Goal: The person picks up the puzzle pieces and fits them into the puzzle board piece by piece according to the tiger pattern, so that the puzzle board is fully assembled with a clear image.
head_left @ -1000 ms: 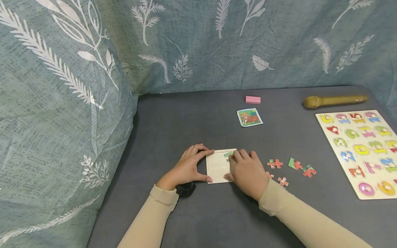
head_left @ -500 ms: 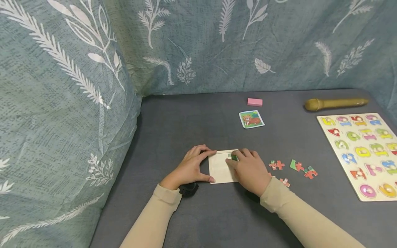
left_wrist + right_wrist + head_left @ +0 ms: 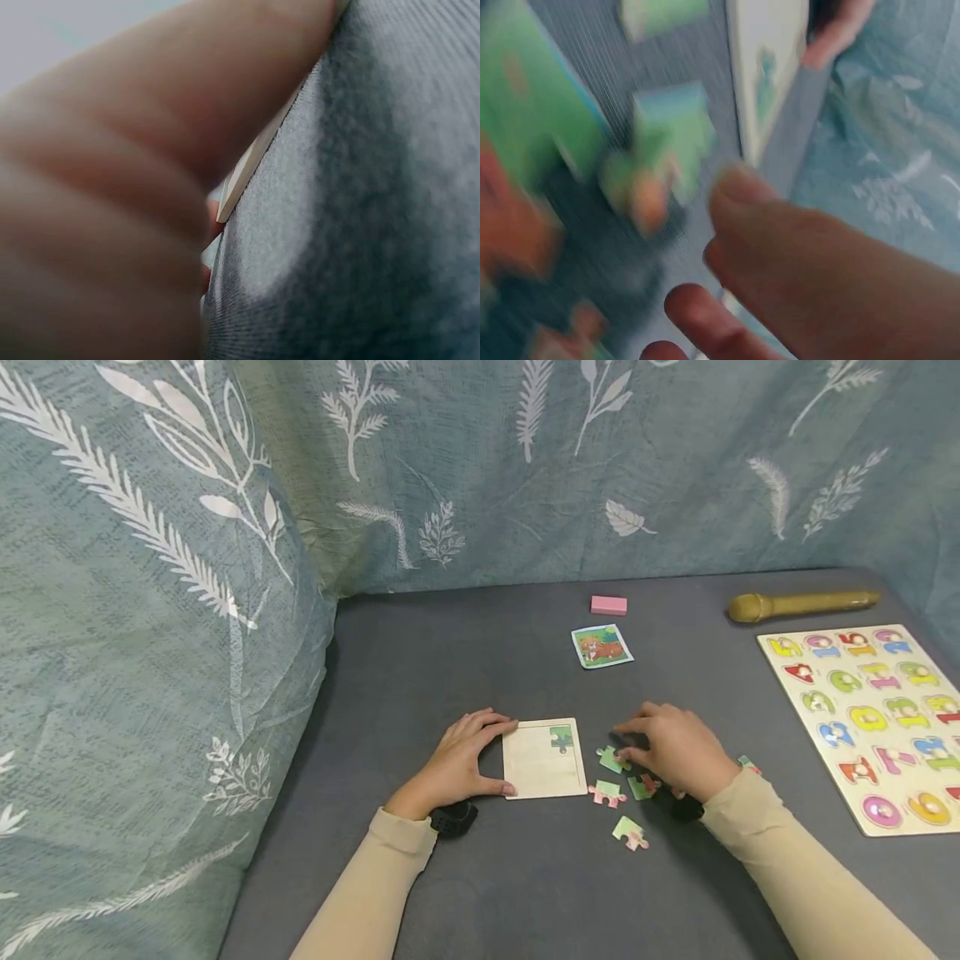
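My left hand [image 3: 465, 758] holds a pale wooden puzzle tray [image 3: 536, 768] by its left edge, thumb at the near corner and fingers at the far one. A strip of the tray's edge [image 3: 246, 174] shows in the left wrist view. One green puzzle piece [image 3: 561, 738] lies in the tray's upper right corner. My right hand [image 3: 678, 750] is over loose pieces right of the tray, thumb and fingers apart, near a green piece [image 3: 610, 760]. Other pieces lie around it, such as a green-and-pink one [image 3: 607, 792]; the hand partly hides some.
Behind the tray lie a picture card [image 3: 602, 648] and a pink block [image 3: 608, 605]. A number peg board [image 3: 853, 795] is at the right, with a brown stick with a rounded head [image 3: 802, 605] behind it. A patterned cloth [image 3: 510, 510] borders the table at the back and left.
My right hand has let go of the green piece in the tray's corner and moved right to the loose pieces. My left hand keeps its place on the tray.
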Motion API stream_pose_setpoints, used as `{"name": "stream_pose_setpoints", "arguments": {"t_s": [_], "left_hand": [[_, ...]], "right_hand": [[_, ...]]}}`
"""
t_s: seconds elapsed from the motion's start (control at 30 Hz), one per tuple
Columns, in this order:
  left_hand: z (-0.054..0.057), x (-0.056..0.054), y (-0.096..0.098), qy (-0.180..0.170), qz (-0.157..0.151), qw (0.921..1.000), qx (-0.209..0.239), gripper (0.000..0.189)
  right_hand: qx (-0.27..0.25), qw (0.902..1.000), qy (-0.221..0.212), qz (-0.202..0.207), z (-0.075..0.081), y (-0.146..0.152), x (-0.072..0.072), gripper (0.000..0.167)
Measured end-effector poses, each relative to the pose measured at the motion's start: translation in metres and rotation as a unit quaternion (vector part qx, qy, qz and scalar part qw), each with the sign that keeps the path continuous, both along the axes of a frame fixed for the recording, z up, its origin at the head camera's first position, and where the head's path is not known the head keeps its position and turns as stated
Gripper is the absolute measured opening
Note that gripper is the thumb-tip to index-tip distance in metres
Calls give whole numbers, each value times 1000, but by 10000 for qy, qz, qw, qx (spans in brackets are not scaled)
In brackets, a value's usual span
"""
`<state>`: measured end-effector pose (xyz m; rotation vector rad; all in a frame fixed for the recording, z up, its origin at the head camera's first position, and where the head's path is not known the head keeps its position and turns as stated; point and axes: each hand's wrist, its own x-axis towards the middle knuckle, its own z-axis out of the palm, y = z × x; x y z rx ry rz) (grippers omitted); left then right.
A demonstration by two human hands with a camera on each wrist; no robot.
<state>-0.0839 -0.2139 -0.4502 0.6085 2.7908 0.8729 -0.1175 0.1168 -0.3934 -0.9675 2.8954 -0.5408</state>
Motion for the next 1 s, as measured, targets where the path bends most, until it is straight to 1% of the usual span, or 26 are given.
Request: {"name": "stream_pose_setpoints", "arguments": {"t_s": [0.1, 0.2, 0.27, 0.33, 0.4, 0.5, 0.6, 0.67, 0.73, 0.77, 0.8, 0.87, 0.93, 1.0], "left_hand": [[2, 0, -3, 17, 6, 10000, 39, 94], [2, 0, -4, 0, -1, 10000, 46, 94], [2, 0, -4, -40, 8, 10000, 40, 94], [2, 0, -4, -73, 13, 10000, 31, 94], [2, 0, -3, -92, 7, 10000, 21, 94], [3, 1, -2, -60, -37, 10000, 21, 93], [3, 1, -3, -45, -47, 10000, 17, 92], [2, 1, -4, -43, -41, 10000, 18, 92], [2, 1, -4, -64, -43, 10000, 21, 92], [2, 1, -4, -74, -46, 10000, 21, 92], [2, 2, -4, -74, -56, 10000, 11, 92], [2, 2, -4, -61, -88, 9999, 14, 92], [2, 3, -4, -31, -114, 9999, 51, 92], [3, 3, -5, 41, -111, 9999, 110, 90]], "right_hand": [[-97, 9995, -275, 91, -9, -3, 3, 32], [-398, 9974, -595, -27, -16, -9, 4, 24], [-594, 9947, -836, -82, -17, -12, 4, 23], [-800, 9906, -1107, -121, -15, -13, 3, 24], [-995, 9854, -1376, -90, -11, -15, 1, 22], [-1273, 9787, -1612, 70, -4, -20, -5, 18], [-1577, 9716, -1755, 169, 0, -37, -13, 13], [-1783, 9662, -1862, 16, 0, -51, -16, 9], [-1906, 9624, -1928, -180, -2, -65, -15, 5], [-1877, 9625, -1943, -241, -4, -72, -13, 5], [-1792, 9643, -1932, -267, -5, -77, -11, 8], [-1523, 9722, -1768, -211, -6, -84, -4, 16], [-1179, 9841, -1328, -90, -7, -86, 2, 18], [-856, 9940, -687, 3, -7, -83, 7, 17]]}}
